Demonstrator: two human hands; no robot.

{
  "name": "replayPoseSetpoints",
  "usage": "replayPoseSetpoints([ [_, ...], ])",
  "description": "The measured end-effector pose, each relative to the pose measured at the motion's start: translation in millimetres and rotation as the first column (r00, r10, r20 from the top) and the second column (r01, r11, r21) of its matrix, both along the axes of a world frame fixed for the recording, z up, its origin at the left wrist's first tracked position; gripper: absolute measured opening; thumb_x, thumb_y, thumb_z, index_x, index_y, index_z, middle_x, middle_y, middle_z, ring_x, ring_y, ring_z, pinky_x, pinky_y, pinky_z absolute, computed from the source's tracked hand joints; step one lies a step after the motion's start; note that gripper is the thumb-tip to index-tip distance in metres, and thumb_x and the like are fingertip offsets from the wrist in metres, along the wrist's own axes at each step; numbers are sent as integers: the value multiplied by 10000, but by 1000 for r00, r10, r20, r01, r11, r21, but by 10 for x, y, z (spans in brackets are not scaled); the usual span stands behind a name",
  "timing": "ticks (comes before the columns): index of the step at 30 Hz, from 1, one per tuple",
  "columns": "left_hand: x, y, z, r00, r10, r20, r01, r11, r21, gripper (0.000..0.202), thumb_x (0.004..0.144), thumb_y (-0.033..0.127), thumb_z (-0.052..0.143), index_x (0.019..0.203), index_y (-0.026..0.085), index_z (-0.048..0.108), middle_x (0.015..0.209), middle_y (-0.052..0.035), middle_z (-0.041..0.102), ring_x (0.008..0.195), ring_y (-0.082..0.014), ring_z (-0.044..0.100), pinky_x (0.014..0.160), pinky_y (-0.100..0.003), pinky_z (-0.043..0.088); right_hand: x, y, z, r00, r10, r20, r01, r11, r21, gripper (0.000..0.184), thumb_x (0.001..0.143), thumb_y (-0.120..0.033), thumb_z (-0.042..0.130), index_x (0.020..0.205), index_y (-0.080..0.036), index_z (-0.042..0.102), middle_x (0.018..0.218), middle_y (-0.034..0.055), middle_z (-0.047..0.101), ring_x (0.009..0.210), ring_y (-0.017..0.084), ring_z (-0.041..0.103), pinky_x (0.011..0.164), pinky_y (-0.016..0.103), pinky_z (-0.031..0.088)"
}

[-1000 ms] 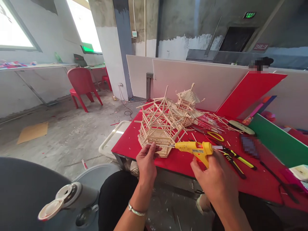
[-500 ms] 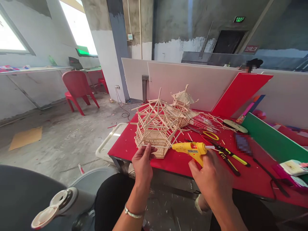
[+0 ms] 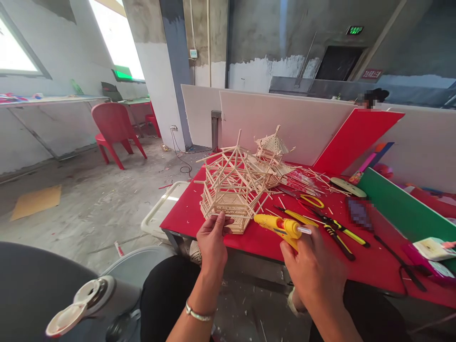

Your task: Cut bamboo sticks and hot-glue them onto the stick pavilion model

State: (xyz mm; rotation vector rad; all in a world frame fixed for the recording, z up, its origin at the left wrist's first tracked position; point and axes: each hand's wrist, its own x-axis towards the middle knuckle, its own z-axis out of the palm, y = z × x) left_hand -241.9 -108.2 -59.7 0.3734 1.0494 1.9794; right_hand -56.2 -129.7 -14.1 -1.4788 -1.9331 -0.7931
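Observation:
A pavilion model of thin wooden sticks (image 3: 231, 187) stands near the front left edge of the red table (image 3: 260, 240). My left hand (image 3: 213, 240) pinches a thin stick against the model's lower front rim. Gripped in my right hand (image 3: 313, 270) is a yellow hot glue gun (image 3: 280, 225), its nozzle pointing left a short way from the model's base. A second, smaller stick roof (image 3: 272, 145) sits behind the model.
Yellow-handled scissors (image 3: 309, 200), pliers (image 3: 335, 228) and loose sticks lie right of the model. White, red and green boards lean at the back. A white tray (image 3: 160, 211) sits beside the table, a lidded cup (image 3: 85, 304) at lower left, a red chair (image 3: 114, 128) beyond.
The glue gun has dropped slightly and tilted, with its nozzle drawn a little away from the model. My left hand keeps its pinch at the rim.

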Motion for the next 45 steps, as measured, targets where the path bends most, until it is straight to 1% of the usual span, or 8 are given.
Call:
replayPoseSetpoints([
  [13,-11,9,-33,1000,6,11,-7,1000,21,256,636,321,851,693,128,693,646,-22,649,628,-141,662,468,-175,444,4,-14,-12,1000,11,26,-12,1000,13,96,891,-201,536,964,-183,596,993,24,676,545,90,563,472,242,327],
  [22,-3,5,-31,1000,10,-1,-10,1000,10,252,646,322,845,701,126,695,655,-33,657,639,-148,667,481,-178,454,51,-20,-9,1000,-3,21,3,1000,7,79,876,-233,545,907,-179,593,884,14,654,534,93,542,465,242,301],
  [28,-1,11,-22,1000,11,-8,-11,1000,3,243,644,318,845,690,130,698,659,-32,661,628,-139,661,489,-180,457,185,9,-151,995,-65,-74,49,980,-195,186,827,-360,551,880,-187,595,910,57,658,575,145,545,469,269,275],
  [31,-3,7,-22,1000,12,-10,-12,1000,-4,241,643,320,845,691,133,700,663,-31,667,621,-135,660,489,-180,455,344,133,-338,979,-90,-181,-3,889,-458,247,816,-384,537,965,-199,604,935,68,671,665,185,596,523,278,323],
  [36,-8,5,-17,1000,12,-15,-12,1000,-8,239,654,324,839,696,132,703,668,-31,667,629,-135,660,495,-182,457,671,432,-787,936,-241,-258,-107,503,-858,276,796,-372,498,967,-188,612,758,53,665,704,216,634,600,284,395],
  [38,-10,8,-19,1000,8,-17,-8,1000,-3,239,654,324,840,699,131,705,661,-31,664,633,-135,660,494,-182,458,764,501,-931,937,-277,-213,-79,427,-901,326,802,-391,482,1004,-176,621,813,73,679,767,235,654,636,298,419],
  [40,-11,9,-23,1000,4,-10,-4,1000,0,241,649,321,844,701,131,705,652,-30,662,632,-135,659,490,-180,456,818,519,-1005,956,-261,-134,7,477,-879,403,812,-469,491,1023,-159,639,907,113,685,873,272,659,696,329,440],
  [45,-8,1,-20,1000,9,-14,-9,1000,-2,238,651,318,844,702,133,704,662,-31,665,637,-136,663,493,-179,456,828,436,-884,969,-232,89,233,726,-647,661,788,-709,496,1038,-132,702,1040,188,674,995,374,608,773,454,441],
])
